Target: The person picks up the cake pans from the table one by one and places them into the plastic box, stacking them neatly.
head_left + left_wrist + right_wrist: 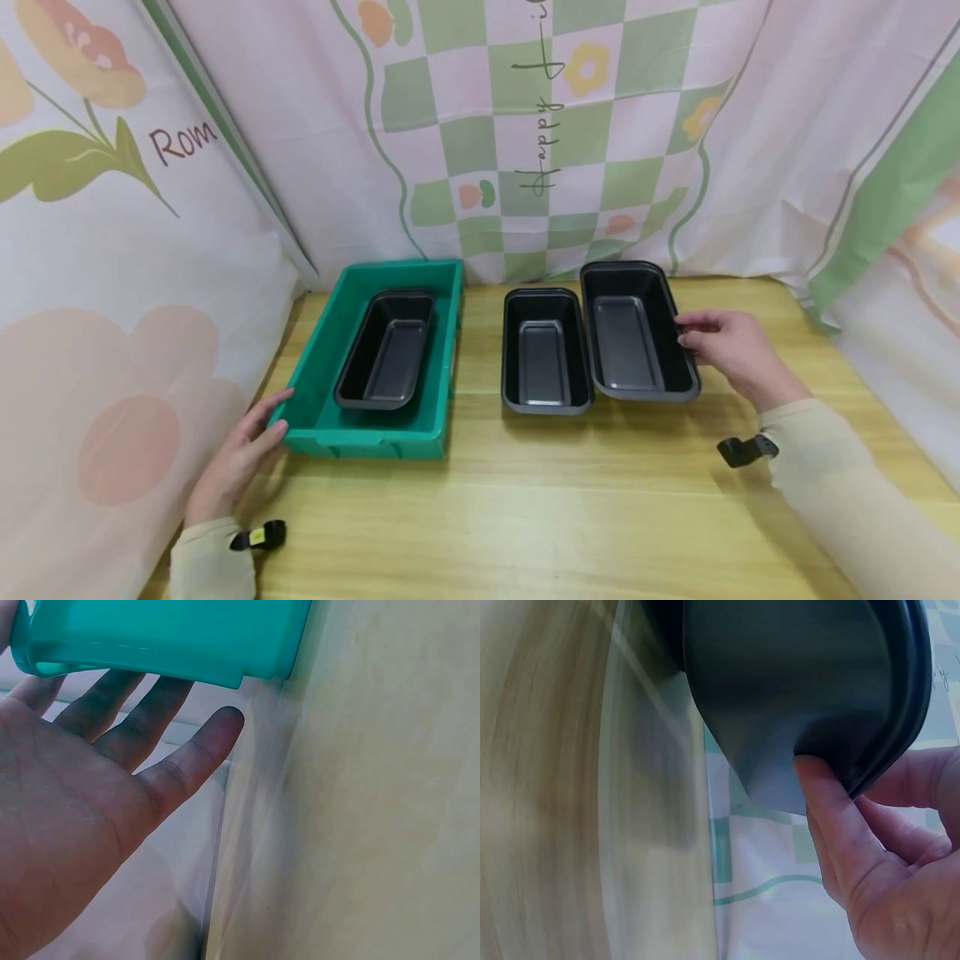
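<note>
One black pan (390, 358) lies in the green tray (375, 445); to its right, a middle pan (542, 364) and a right pan (628, 343) are side by side. The right hand (738, 354) pinches the right pan's rim; the left hand (238, 454), fingers spread and almost straight, touches the tray's near corner.

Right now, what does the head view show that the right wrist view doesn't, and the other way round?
Only the head view: the green tray, the black pan lying in it, and the left hand at the tray's near left corner. It also looks down into the held pan.

Only the right wrist view: a clear look at the held pan's outer wall, with a fingertip against it below the rim.

Both: the right hand gripping that pan at its edge, the wooden table and the checkered curtain.
</note>
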### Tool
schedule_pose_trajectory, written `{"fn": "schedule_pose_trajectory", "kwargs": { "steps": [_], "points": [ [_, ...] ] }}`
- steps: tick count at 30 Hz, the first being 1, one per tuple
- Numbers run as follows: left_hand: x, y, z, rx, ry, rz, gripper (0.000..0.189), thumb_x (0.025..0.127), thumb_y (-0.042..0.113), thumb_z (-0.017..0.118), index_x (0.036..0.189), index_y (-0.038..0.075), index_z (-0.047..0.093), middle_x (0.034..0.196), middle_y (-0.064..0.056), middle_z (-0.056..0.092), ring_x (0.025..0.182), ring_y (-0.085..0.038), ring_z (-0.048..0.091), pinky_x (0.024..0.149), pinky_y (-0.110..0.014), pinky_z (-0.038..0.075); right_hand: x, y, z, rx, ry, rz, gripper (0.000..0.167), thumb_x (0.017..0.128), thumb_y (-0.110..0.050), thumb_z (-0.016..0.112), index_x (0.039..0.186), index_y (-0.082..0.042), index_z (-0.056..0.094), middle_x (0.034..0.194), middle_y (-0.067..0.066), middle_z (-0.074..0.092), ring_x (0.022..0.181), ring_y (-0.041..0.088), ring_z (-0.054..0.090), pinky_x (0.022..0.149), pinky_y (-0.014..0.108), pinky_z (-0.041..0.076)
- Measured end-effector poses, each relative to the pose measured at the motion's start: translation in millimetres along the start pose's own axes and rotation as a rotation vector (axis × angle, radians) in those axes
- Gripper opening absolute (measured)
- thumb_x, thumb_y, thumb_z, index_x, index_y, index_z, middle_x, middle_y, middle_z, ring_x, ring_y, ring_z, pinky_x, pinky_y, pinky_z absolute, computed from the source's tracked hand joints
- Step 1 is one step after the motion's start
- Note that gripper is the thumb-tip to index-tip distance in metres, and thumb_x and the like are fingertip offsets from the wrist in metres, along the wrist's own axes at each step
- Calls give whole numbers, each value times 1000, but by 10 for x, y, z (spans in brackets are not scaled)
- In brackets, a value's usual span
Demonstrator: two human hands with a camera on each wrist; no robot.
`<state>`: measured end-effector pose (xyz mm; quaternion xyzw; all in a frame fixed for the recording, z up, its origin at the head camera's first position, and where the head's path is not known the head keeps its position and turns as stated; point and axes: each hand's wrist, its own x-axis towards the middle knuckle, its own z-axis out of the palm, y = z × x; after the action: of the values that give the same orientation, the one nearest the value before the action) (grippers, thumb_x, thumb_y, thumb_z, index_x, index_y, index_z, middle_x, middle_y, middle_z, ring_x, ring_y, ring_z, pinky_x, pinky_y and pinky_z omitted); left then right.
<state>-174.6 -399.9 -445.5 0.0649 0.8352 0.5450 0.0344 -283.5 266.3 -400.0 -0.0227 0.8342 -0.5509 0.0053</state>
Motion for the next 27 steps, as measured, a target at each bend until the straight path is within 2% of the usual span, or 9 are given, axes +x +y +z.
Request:
{"fn": "schedule_pose_trajectory", "kwargs": {
  "steps": [7,14,27],
  "points": [
    [11,-4,-2,-10,3,3,54,105,19,48,155,13,29,162,-19,7,145,-43,1,90,-6,33,7,-81,28,-7,-5,-6,39,96,-1,54,131,16,48,103,3,63,81,3,63,69,24,56],
    [22,-56,-18,1,8,-4,54,105,21,48,155,15,30,162,-17,9,146,-40,2,91,-5,30,19,-154,112,10,10,-35,38,94,1,56,129,16,51,95,-6,65,79,3,63,67,24,55],
    [5,-13,2,-7,6,7,54,105,19,48,155,14,29,162,-18,8,146,-42,0,91,-6,30,24,-373,373,26,-7,-61,35,92,4,56,125,13,54,101,12,61,78,6,61,67,26,56]
  ]
}}
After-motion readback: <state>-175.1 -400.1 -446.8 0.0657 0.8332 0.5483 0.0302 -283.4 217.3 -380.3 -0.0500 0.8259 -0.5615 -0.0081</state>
